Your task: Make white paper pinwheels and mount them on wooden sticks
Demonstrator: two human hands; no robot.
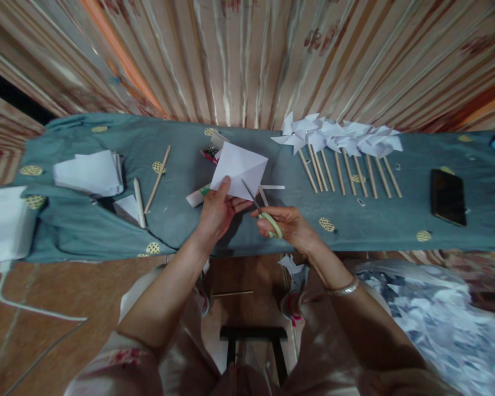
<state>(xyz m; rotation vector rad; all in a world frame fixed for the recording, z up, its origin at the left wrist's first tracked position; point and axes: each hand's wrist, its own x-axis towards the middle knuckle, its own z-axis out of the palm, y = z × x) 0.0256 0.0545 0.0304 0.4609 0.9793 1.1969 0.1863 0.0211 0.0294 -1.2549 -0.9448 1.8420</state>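
Observation:
My left hand (223, 212) grips a white paper square (241, 165) by its near corner, thumb on top and fingers beneath. Crease lines run across the sheet. In my right hand (286, 223) is a pair of scissors (275, 225) with light green handles, its blades lying at the paper's near right edge. Behind the sheet, partly covered, sits a small red box of metal pins (210, 153). A white and green packet (198, 196) pokes out left of my left hand. Thin white paper strips (272, 187) lie just beyond the scissors.
Several paper pinwheels on sticks (342, 137) lie in a row at the back right. A phone (448, 197) rests farther right. To the left are stacked paper sheets (88, 173), a wooden stick (157, 179), a white pen-like tool (139, 202) and a white device (8, 225) with a cable.

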